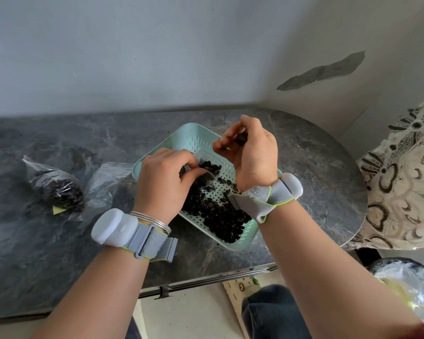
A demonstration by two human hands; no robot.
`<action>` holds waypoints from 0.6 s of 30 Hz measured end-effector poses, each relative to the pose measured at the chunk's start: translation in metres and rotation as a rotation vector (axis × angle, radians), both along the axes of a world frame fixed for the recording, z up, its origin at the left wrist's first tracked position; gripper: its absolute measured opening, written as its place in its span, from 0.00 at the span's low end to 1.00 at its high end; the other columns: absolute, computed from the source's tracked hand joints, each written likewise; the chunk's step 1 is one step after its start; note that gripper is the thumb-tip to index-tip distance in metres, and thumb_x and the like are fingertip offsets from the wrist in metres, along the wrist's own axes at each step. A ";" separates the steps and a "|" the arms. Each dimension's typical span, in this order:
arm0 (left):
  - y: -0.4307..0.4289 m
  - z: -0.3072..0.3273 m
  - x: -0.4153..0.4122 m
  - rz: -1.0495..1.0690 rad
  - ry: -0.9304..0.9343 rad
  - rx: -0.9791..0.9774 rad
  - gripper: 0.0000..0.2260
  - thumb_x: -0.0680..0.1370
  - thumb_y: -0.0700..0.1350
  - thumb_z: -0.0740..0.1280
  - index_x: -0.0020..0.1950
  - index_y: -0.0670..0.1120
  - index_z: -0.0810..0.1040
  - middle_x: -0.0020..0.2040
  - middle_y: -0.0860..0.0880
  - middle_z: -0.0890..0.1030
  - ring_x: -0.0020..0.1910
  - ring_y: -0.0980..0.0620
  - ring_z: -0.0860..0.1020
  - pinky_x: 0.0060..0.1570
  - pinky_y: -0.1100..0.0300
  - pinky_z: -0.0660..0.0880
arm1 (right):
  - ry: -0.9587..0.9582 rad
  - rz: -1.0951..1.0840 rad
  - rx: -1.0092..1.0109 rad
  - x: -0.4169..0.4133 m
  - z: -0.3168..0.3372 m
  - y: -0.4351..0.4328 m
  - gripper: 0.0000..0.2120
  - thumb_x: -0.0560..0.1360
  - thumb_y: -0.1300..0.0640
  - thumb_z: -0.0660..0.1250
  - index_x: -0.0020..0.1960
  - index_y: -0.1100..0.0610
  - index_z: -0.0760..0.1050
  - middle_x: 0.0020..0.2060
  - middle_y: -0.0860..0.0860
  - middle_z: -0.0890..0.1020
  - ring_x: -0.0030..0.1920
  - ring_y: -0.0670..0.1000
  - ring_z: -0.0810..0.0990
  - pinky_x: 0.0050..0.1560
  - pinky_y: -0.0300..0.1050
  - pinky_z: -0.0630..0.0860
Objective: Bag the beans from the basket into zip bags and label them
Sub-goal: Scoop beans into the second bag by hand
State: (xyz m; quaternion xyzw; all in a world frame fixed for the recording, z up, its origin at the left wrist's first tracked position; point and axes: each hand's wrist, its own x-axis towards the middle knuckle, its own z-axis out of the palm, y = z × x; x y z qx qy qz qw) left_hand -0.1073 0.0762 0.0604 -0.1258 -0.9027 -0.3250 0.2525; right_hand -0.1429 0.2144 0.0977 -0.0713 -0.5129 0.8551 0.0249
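A pale green perforated basket (194, 135) lies on the dark marble table (316, 172), with black beans (220, 216) heaped in its near half. Over the basket my left hand (164, 177) pinches the mouth of a clear zip bag (207, 165) that holds a few beans. My right hand (250, 152) hovers just above the bag's opening, fingers curled around several beans. A filled zip bag of beans (56, 189) lies at the left with a yellow label (58, 210) at its near end. An empty zip bag (108, 177) lies beside it.
A grey wall rises right behind the table. A patterned cloth (406, 182) covers something at the right edge. A crumpled plastic bag (411, 289) sits at the lower right. The table's front edge has a metal rail (206, 280).
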 end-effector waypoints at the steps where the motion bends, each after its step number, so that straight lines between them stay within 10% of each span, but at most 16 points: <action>1: -0.002 0.002 0.000 0.013 0.025 0.016 0.07 0.69 0.47 0.74 0.39 0.43 0.80 0.35 0.49 0.81 0.36 0.47 0.77 0.41 0.51 0.75 | -0.031 0.028 0.152 0.000 0.000 0.006 0.20 0.79 0.59 0.56 0.30 0.62 0.72 0.23 0.54 0.75 0.27 0.54 0.76 0.35 0.47 0.75; 10: -0.017 0.001 0.002 0.172 0.194 -0.004 0.08 0.73 0.46 0.70 0.40 0.42 0.79 0.39 0.47 0.81 0.40 0.44 0.76 0.43 0.52 0.71 | 0.170 0.361 2.001 0.029 -0.014 0.026 0.14 0.80 0.55 0.52 0.46 0.59 0.75 0.45 0.56 0.76 0.47 0.59 0.78 0.39 0.46 0.70; 18: -0.013 -0.015 -0.001 0.209 0.086 0.069 0.08 0.72 0.45 0.70 0.39 0.41 0.79 0.38 0.45 0.81 0.42 0.41 0.76 0.40 0.46 0.74 | 0.234 0.920 1.839 0.034 -0.024 0.023 0.11 0.77 0.62 0.53 0.53 0.57 0.74 0.49 0.55 0.77 0.50 0.57 0.75 0.54 0.53 0.73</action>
